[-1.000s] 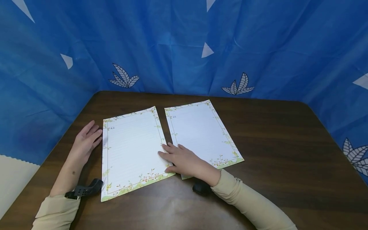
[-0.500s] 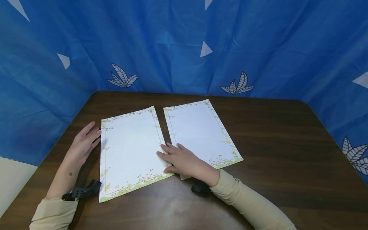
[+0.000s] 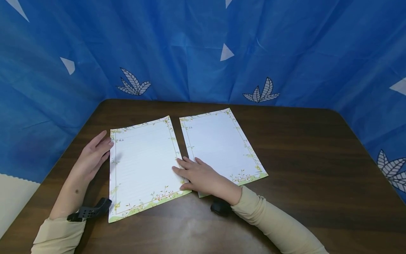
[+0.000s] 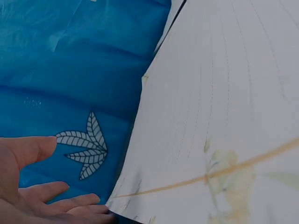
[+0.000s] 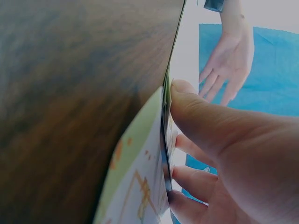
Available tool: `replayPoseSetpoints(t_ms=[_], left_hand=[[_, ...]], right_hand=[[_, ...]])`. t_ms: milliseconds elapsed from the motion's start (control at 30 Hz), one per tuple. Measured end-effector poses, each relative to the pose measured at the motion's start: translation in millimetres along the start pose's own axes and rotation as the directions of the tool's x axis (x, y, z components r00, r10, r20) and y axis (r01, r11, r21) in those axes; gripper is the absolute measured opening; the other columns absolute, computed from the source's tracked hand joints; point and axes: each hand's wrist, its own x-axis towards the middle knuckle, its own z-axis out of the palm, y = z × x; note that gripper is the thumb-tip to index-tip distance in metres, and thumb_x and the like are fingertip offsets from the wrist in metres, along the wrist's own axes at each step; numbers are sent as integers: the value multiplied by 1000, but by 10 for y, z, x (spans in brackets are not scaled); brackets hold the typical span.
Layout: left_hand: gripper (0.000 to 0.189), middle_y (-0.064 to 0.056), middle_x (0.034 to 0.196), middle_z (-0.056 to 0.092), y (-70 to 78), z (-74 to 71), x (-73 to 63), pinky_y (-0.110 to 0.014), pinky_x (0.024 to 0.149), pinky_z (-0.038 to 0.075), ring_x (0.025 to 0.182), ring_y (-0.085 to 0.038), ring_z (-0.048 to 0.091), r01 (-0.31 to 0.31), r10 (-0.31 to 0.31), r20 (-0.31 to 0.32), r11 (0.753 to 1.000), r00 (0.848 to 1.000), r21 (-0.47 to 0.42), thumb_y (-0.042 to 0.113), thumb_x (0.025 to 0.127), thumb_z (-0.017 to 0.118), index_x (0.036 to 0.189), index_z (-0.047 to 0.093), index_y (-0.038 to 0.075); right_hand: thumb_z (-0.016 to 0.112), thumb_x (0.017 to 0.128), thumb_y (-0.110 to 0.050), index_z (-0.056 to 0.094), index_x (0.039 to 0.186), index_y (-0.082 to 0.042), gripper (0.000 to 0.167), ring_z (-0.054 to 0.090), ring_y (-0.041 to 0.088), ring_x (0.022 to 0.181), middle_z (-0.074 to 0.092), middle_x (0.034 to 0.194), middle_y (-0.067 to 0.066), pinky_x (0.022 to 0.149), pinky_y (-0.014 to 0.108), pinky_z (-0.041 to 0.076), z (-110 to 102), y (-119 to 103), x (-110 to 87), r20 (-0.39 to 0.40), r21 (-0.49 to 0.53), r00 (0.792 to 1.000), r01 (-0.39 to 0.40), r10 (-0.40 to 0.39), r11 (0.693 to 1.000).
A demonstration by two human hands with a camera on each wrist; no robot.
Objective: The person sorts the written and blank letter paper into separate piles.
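Note:
Two white sheets of lined paper with a leafy, flowered border lie side by side, a narrow gap between them at the far end. At the left edge of the left sheet (image 3: 142, 162), my left hand (image 3: 92, 157) is held with fingers extended, its fingertips just over the border. My right hand (image 3: 203, 178) rests with spread fingers on that sheet's lower right edge, thumb near the corner. It also covers the lower left part of the right sheet (image 3: 219, 144). In the right wrist view, the thumb and fingertips of the right hand (image 5: 224, 154) touch the paper's surface.
The brown wooden table (image 3: 304, 169) stretches out to the right of the sheets. Behind it hangs a blue curtain (image 3: 203, 42) with leaf prints. A black wrist strap (image 3: 92, 211) sits on the left wrist; a black device (image 3: 221, 208) is under the right wrist.
My left fingertips have moved slightly right, from beside the left sheet's edge to just over it. The right hand stays in place on the paper. The head view has shifted slightly.

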Motion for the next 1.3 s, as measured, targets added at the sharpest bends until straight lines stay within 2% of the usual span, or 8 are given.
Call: replayPoseSetpoints(t_ms=[233, 333, 467, 600, 767, 933, 1067, 1300], left_hand=[[78, -16, 154, -6, 36, 35, -8, -47, 107, -6, 139, -25, -2, -23, 23, -5, 1000, 1000, -12, 25, 97, 53, 151, -3, 18], [75, -16, 154, 1, 18, 0, -19, -40, 107, 11, 139, -22, 13, -43, 40, -41, 997, 998, -68, 22, 96, 53, 151, 2, 16], [77, -13, 140, 35, -61, -126, -28, -26, 89, 43, 116, -9, 51, -84, 66, -81, 965, 995, -250, 12, 93, 58, 151, 8, 10], [58, 5, 111, 61, -172, -260, -4, -23, 76, 51, 95, -7, 63, -55, 71, 24, 906, 997, -419, 0, 92, 56, 145, 34, 7], [36, 1, 107, 67, -284, -335, 50, -23, 78, 50, 97, -10, 63, -3, 84, 156, 890, 984, -457, -6, 94, 48, 113, 69, 17], [53, -2, 113, 64, -343, -364, 81, -25, 79, 50, 101, -13, 62, -58, 172, 201, 879, 964, -474, -10, 95, 41, 141, 40, 17], [72, 0, 111, 64, -326, -351, 80, -24, 77, 51, 98, -13, 63, -55, 159, 199, 892, 967, -448, -9, 95, 42, 152, 9, 21], [62, 4, 107, 65, -329, -302, 69, -22, 77, 51, 93, -10, 64, -55, 117, 184, 950, 976, -308, 4, 97, 49, 150, 17, 9]], right_hand=[[58, 91, -41, 34, 146, -19, 65, 16, 20, 138, 22, 152, 6, 109, 44, 19, 9, 9, 8, 2, 7, 1000, -4, 4, 1000], [57, 91, -41, 34, 147, -19, 65, 16, 20, 138, 22, 152, 6, 109, 44, 19, 13, 9, 9, 3, 5, 1000, -6, 6, 1000], [57, 91, -41, 33, 147, -19, 65, 16, 20, 138, 21, 152, 6, 109, 44, 18, 6, 5, 11, 7, 7, 1000, -6, 6, 1000], [57, 91, -42, 33, 147, -19, 65, 15, 20, 138, 21, 152, 6, 109, 44, 18, -2, 0, 9, 13, 2, 1000, -10, 10, 1000], [57, 91, -42, 33, 147, -19, 65, 16, 19, 138, 21, 152, 6, 109, 43, 18, 1, 2, 4, 13, -3, 1000, -11, 11, 1000], [56, 91, -42, 33, 147, -19, 65, 16, 20, 138, 21, 152, 6, 109, 43, 18, 0, 4, -2, 11, -3, 1000, -9, 9, 1000], [56, 91, -43, 33, 147, -19, 65, 16, 20, 138, 21, 152, 6, 109, 43, 18, 2, 6, -3, 10, -1, 1000, -7, 7, 1000], [56, 91, -42, 33, 147, -19, 64, 17, 20, 138, 22, 152, 6, 109, 43, 19, 10, 9, 8, 7, -6, 1000, -6, 6, 1000]])
